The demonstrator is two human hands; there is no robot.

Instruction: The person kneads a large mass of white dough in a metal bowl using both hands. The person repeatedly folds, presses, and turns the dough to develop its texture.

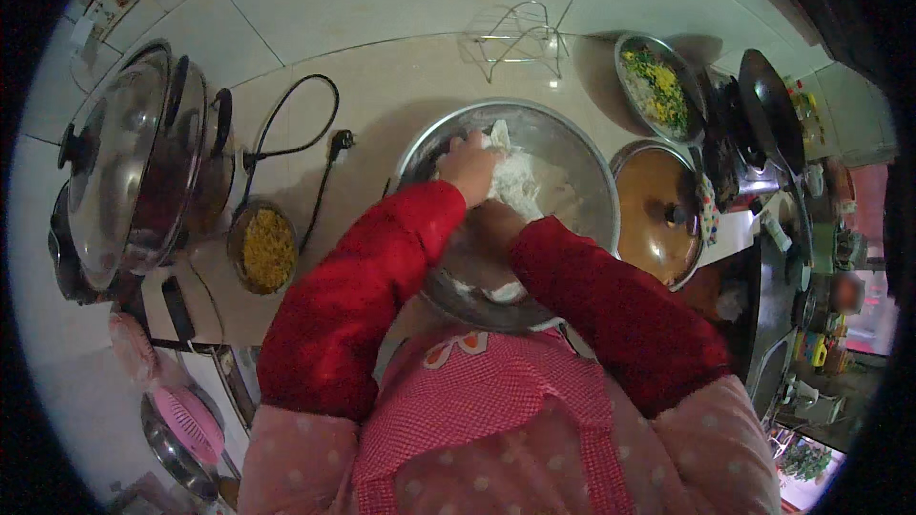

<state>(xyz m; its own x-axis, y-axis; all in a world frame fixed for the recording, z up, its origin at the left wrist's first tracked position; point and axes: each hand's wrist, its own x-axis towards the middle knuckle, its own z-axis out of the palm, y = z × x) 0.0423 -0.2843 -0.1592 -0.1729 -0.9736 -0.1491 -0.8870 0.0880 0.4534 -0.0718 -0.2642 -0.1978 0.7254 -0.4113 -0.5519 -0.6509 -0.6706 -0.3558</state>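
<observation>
Flour (518, 183) runs toward the bowl's far rim (506, 103), right of the left hand (468, 170), beyond the right hand (495, 227); whether fingers spread or pinch, I cannot tell.

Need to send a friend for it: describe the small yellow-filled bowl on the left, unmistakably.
Find the big lidded metal pot at the left of the counter. Just right of it, lower-left of the black plug, sits the small bowl. Only yellow pieces show in it, whereas the bowl at upper right mixes yellow with green.

right hand (498, 227) — fingertips hidden, apron (458, 391) — cropped
</observation>
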